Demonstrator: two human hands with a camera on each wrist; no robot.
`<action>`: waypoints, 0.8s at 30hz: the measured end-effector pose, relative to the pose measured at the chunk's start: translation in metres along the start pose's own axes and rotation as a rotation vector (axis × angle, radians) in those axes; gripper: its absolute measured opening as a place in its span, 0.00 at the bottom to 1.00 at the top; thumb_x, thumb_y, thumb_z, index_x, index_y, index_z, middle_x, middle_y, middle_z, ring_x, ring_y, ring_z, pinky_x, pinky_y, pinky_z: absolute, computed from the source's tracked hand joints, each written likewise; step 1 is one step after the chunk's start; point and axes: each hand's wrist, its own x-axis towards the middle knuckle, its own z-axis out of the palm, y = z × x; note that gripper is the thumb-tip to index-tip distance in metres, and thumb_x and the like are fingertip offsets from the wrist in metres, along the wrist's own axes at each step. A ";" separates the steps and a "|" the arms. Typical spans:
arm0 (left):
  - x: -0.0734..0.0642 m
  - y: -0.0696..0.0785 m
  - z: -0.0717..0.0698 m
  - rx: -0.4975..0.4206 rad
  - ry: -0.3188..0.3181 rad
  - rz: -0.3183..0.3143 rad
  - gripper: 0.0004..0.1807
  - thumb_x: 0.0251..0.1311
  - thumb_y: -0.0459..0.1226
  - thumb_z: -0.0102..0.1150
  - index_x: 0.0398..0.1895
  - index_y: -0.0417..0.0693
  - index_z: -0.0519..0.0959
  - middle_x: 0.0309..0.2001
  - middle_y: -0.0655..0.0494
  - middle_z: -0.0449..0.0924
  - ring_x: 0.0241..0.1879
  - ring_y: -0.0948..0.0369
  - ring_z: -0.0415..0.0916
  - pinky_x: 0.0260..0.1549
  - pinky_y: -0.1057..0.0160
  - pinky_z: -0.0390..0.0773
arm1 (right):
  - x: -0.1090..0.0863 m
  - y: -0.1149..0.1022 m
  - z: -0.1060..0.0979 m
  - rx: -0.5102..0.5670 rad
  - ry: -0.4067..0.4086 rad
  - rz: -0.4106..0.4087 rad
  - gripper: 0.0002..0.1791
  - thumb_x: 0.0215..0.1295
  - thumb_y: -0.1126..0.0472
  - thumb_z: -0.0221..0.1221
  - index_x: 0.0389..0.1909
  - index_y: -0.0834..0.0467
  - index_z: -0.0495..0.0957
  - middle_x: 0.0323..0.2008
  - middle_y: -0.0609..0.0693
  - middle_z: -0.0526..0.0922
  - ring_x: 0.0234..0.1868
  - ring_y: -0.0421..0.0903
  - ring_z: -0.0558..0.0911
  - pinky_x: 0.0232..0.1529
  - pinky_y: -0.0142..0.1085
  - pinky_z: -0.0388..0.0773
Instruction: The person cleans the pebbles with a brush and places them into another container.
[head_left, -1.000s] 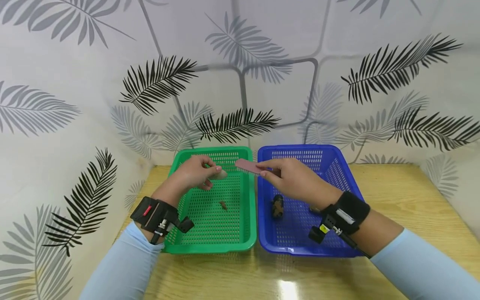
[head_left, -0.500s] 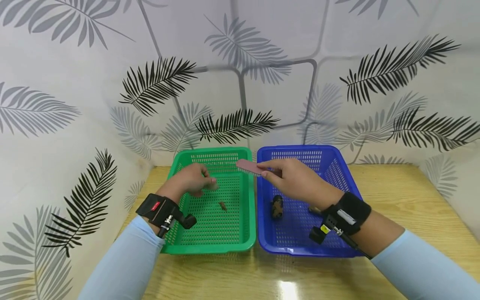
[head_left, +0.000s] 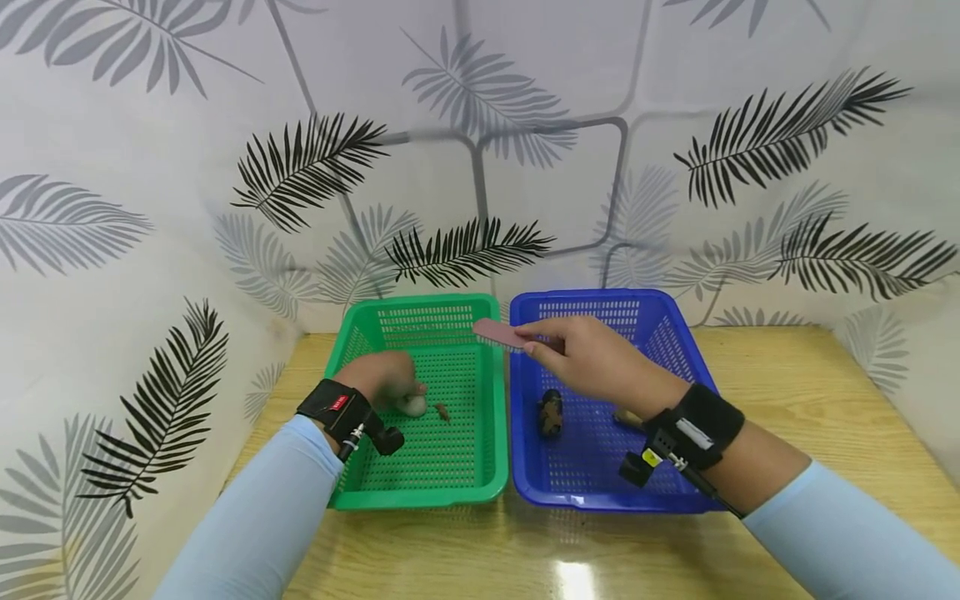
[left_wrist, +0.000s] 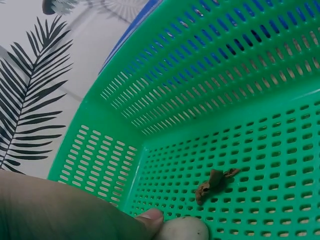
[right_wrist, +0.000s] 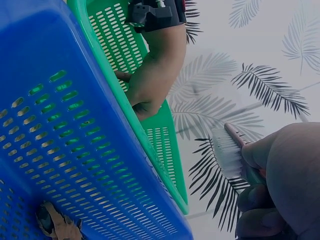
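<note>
The left hand point(head_left: 388, 377) reaches down inside the green basket, its fingers curled over a rounded pale stone point(head_left: 412, 406) low near the basket floor; the left wrist view shows the thumb tip against it, while the other fingertips are hidden. The pale stone lies just at the thumb end, on the hand's near, right side; it looks nearly round and partly covered, so no long axis can be told. Just right of it lies a brown knobbly scrap point(head_left: 443, 412). The right hand point(head_left: 588, 354), well apart from the stone and farther to the right, pinches a pink-backed brush point(head_left: 497, 332) by one end between thumb and fingers. The brush's long axis runs leftward from those fingers and slightly away from the person, its free end seen over the right rim of the green basket point(head_left: 420, 500). Below this hand stands the blue basket point(head_left: 611, 502), holding a dark, brown-patched cylinder point(head_left: 551, 414) and a tan piece point(head_left: 628, 418) half hidden by the wrist. Both baskets rest side by side on the wooden worktop point(head_left: 555, 550).
</note>
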 end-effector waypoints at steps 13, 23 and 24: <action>0.009 0.007 0.005 0.210 0.139 0.045 0.19 0.77 0.46 0.74 0.27 0.49 0.85 0.28 0.59 0.72 0.30 0.58 0.67 0.32 0.59 0.71 | 0.001 0.002 0.002 -0.018 0.022 -0.037 0.20 0.89 0.51 0.61 0.74 0.49 0.86 0.23 0.42 0.70 0.21 0.39 0.68 0.21 0.32 0.64; 0.005 0.026 0.019 0.303 0.161 0.245 0.16 0.65 0.44 0.86 0.52 0.50 0.93 0.52 0.56 0.92 0.50 0.54 0.88 0.53 0.51 0.94 | 0.001 0.000 0.003 -0.002 0.004 -0.008 0.21 0.90 0.51 0.60 0.75 0.47 0.85 0.23 0.42 0.71 0.20 0.39 0.67 0.20 0.31 0.63; 0.005 0.027 0.021 0.290 0.152 0.264 0.15 0.64 0.43 0.87 0.49 0.50 0.94 0.49 0.57 0.92 0.47 0.56 0.88 0.50 0.53 0.93 | 0.001 0.000 0.003 0.000 0.004 -0.006 0.21 0.90 0.50 0.60 0.75 0.47 0.85 0.23 0.42 0.71 0.20 0.39 0.67 0.20 0.31 0.63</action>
